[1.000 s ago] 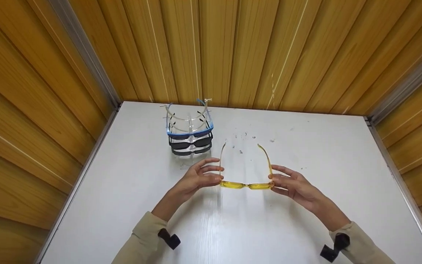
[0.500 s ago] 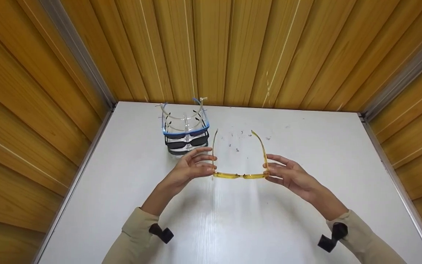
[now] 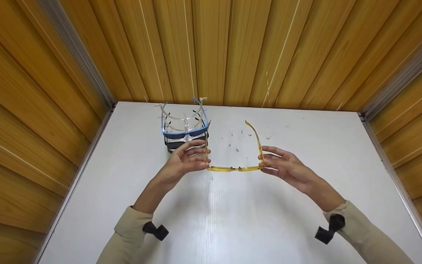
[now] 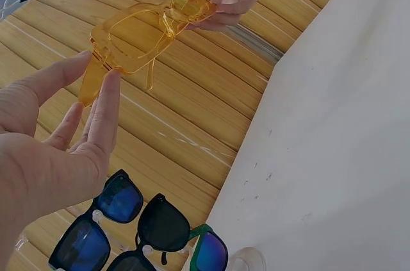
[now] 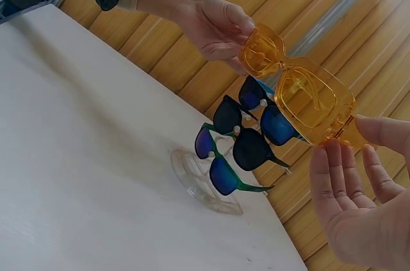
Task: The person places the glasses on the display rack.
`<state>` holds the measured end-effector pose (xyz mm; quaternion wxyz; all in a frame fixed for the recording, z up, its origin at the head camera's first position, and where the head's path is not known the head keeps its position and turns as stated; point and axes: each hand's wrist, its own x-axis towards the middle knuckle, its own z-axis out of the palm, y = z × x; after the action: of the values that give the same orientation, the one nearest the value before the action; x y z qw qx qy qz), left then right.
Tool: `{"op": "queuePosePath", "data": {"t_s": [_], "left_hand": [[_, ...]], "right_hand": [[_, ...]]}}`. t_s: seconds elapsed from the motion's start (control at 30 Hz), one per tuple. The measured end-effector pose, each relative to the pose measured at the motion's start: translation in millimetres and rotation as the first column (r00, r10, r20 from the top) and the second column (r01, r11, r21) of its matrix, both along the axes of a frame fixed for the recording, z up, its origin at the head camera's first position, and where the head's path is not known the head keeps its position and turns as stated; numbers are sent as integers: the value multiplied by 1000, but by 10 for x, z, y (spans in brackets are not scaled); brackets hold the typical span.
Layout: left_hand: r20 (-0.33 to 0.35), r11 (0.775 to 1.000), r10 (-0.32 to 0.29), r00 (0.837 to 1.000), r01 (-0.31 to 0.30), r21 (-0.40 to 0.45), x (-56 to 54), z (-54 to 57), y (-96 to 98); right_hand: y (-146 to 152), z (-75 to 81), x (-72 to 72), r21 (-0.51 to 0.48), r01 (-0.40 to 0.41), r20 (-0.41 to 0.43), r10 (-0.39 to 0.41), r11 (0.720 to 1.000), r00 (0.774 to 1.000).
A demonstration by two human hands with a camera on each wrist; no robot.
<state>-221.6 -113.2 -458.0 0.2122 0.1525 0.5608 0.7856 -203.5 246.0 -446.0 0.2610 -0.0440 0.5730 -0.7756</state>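
Observation:
My left hand (image 3: 180, 167) and right hand (image 3: 288, 168) together hold a pair of yellow see-through sunglasses (image 3: 221, 169) above the table, one hand at each hinge end. Its temples are unfolded and point away from me. In the left wrist view, thumb and fingers of the left hand (image 4: 57, 162) pinch one end of the yellow frame (image 4: 138, 40). The right wrist view has the right hand (image 5: 365, 220) pinching the opposite end. Just beyond my left hand stands a clear display stand (image 5: 205, 188) bearing blue-framed (image 3: 176, 135), black (image 5: 250, 149) and green-framed sunglasses (image 5: 224, 175); the hand partly hides the lower pairs.
The stand is at the back left of the white table (image 3: 240, 220). Small dark marks (image 3: 237, 149) dot the tabletop behind the yellow sunglasses. Yellow wood-look panels (image 3: 211, 51) wall in the back and both sides.
Both hands have carried the yellow sunglasses away from me and slightly left, towards the stand. The left hand now covers part of the lower sunglasses. The stand has stayed put.

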Motion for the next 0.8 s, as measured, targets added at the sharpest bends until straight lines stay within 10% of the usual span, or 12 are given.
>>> {"op": "queuePosePath", "data": {"t_s": [0.8], "left_hand": [[20, 977, 210, 977, -211, 39, 38, 278, -424]], "right_hand": [[-559, 328, -358, -67, -12, -67, 7, 998, 998]]}}
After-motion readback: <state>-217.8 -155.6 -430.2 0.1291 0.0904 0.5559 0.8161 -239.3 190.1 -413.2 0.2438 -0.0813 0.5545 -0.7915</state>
